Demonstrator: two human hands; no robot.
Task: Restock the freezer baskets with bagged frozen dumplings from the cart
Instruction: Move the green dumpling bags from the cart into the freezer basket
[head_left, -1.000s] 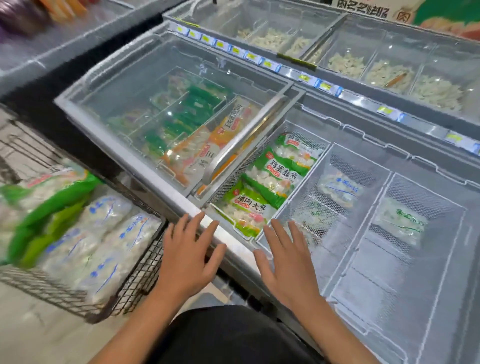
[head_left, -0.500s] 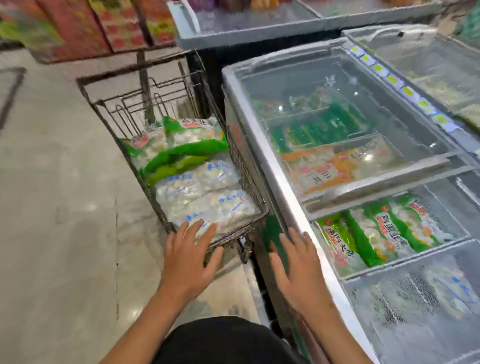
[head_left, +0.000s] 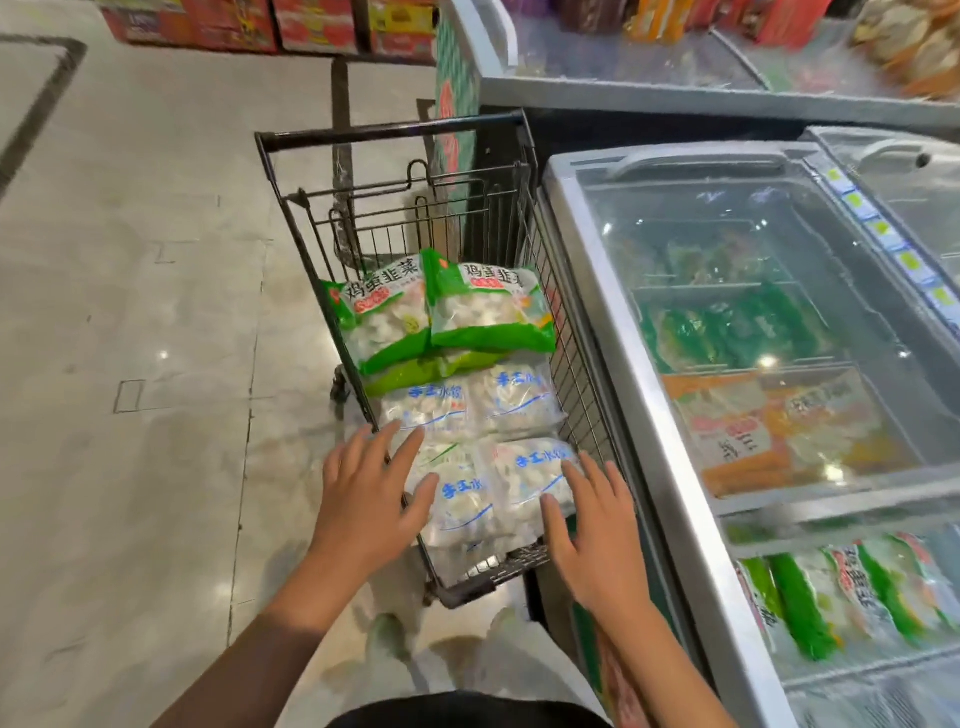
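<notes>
Light: bright, even, overhead | Glare: white spots on the glossy pale marble floor (head_left: 130, 322) and clear sliding glass freezer lid (head_left: 769, 358) | Shadows: soft, under my forearms | Blur: right and top edges smeared | Distortion: wide-angle bowing at borders

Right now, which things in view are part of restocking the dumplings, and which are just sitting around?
Part of the job:
- cart
- clear blue-print dumpling bags
- green dumpling bags
- freezer
- left hand and right hand, both open, reaching to the clear bags

Just sitting around:
- red cartons on the floor
- second freezer beyond the cart
</notes>
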